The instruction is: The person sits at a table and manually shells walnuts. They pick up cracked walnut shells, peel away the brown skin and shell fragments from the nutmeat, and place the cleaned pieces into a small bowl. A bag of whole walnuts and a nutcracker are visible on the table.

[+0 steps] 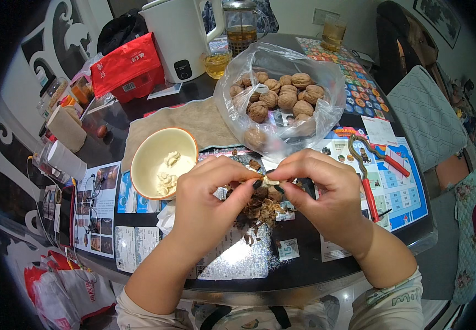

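Observation:
Between the fingertips of my left hand (pixel 217 185) and my right hand (pixel 320 189) is a pale, peeled piece of walnut kernel (pixel 269 180), pinched from both sides. Below the fingers lies a heap of broken walnut shells and brown skins (pixel 262 208). A cream bowl with an orange rim (pixel 141 154), left of my left hand, holds several pale kernel pieces (pixel 167 181). Beyond my hands, an open clear plastic bag (pixel 333 82) contains many whole walnuts (pixel 287 97). A metal plier-type nutcracker with red handles (pixel 370 200) lies spread apart to the right of my right hand.
A beige cloth (pixel 184 119) lies behind the bowl. Farther back stand a white electric kettle (pixel 176 37), a glass of tea (pixel 217 64), a French press (pixel 241 35) and a red package (pixel 126 66). Eyeglasses (pixel 93 206) and printed sheets are at the left; more sheets lie under the nutcracker.

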Tool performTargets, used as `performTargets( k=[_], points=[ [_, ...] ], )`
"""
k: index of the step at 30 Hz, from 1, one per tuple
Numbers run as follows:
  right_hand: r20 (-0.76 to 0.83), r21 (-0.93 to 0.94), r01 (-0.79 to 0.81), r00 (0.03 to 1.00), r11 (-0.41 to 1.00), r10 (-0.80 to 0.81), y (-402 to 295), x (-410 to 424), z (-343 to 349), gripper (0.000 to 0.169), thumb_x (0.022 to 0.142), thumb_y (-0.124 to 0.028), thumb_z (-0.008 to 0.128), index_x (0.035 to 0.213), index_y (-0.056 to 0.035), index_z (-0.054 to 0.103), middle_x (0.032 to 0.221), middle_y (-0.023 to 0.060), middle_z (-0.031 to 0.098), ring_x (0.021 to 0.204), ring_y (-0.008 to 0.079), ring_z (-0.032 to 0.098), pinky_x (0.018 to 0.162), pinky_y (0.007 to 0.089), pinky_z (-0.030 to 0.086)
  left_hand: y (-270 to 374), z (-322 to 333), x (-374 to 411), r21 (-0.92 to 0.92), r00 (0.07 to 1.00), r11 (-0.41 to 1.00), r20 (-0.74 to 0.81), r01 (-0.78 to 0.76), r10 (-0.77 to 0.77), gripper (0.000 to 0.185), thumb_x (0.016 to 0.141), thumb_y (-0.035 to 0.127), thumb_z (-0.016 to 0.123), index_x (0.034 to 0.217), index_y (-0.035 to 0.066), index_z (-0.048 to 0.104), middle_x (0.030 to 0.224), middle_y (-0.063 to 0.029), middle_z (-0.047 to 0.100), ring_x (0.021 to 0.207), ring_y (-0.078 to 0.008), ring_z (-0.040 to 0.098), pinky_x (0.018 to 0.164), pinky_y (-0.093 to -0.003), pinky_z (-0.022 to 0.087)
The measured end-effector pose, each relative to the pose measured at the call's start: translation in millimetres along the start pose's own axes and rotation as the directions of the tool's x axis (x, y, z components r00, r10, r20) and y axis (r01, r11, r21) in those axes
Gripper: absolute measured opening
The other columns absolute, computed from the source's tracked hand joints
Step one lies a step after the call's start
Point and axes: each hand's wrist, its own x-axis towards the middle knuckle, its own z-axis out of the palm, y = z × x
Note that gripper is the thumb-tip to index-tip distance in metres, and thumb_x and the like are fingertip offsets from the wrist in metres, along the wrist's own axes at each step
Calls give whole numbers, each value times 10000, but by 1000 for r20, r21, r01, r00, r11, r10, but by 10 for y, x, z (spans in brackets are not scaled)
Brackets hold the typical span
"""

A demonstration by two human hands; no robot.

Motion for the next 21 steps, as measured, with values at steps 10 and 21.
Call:
performTargets(
  k=[10,21],
  points=[
    [-6,-13,14,1000,1000,-15,8,-2,1,144,658,43,592,786,-23,594,732,86,572,610,171,569,545,252,453,-13,8,9,-102,998,993,26,64,-62,97,660,10,555,749,-3,591,700,-93,577,628,-178,543,651,-288,417],
    [48,-111,83,996,990,-78,31,-20,14,153,667,36,576,804,-32,583,766,95,562,667,202,574,563,272,467,9,29,2,311,979,929,35,-202,202,100,598,31,613,673,40,548,634,-70,494,607,-239,495,591,-331,389]
  ],
)
